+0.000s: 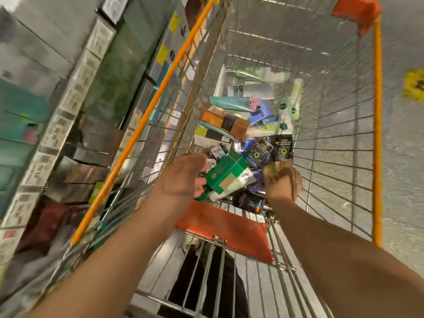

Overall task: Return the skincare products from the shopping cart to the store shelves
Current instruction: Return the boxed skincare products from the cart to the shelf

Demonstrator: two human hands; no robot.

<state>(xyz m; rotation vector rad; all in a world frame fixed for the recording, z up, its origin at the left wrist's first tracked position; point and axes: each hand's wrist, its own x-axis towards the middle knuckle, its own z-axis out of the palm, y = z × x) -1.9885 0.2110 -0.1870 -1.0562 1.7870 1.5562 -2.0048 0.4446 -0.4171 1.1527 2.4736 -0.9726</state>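
The left hand [183,177] curls round the near end of a green-and-white cardboard box [226,177], held above the wire shopping cart [332,157]. Just right of the box, the right hand [283,182] is blurred; its grip cannot be told. Beyond the box, assorted product boxes and tubes [247,115] lie in the cart. Left of the box stand blurred store shelves [57,106].

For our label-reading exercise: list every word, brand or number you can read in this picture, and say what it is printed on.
Nothing can be read for certain; the picture is blurred by motion.
Shelf price tags: digits, perhaps "00", too smeared to trust.
Green box held by the left hand: round emblem, no readable words.
Dark packets in the cart: print too small.
Yellow floor sticker: blurred.
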